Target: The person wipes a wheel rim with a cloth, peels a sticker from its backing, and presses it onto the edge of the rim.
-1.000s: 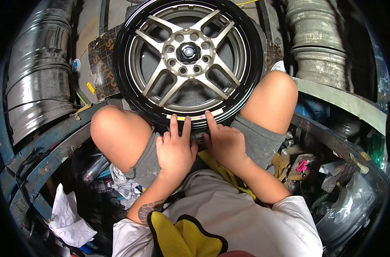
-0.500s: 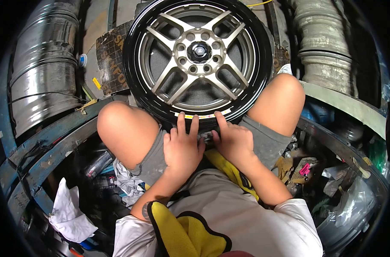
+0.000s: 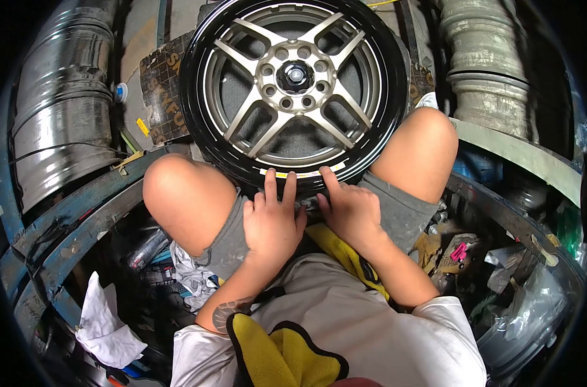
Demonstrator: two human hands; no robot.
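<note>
A car wheel rim (image 3: 293, 151) with bronze spokes and a glossy black lip lies face up beyond my lap, between my knees. Along its near edge runs a narrow decal strip (image 3: 301, 174), white with yellow and red marks. My left hand (image 3: 271, 222) rests palm down, with two fingertips extended onto the strip's left and middle parts. Near the strip's right end is the extended index fingertip of my right hand (image 3: 353, 216), whose other fingers curl slightly. Nothing is visibly grasped by either hand. A black centre cap (image 3: 295, 77) sits in the hub.
Stacked shiny rims (image 3: 64, 109) stand at the left, duller ones (image 3: 487, 71) at the right. Cardboard (image 3: 161, 90) lies under the wheel. Yellow cloths (image 3: 293, 355) lie on my shirt and lap. A blue metal frame (image 3: 80, 200), a white rag (image 3: 106, 326) and clear plastic (image 3: 526, 309) surround me.
The wheel appears slightly further left in the view, along with much of the surroundings. Both hands keep nearly the same pose, with fingertips still at the decal strip.
</note>
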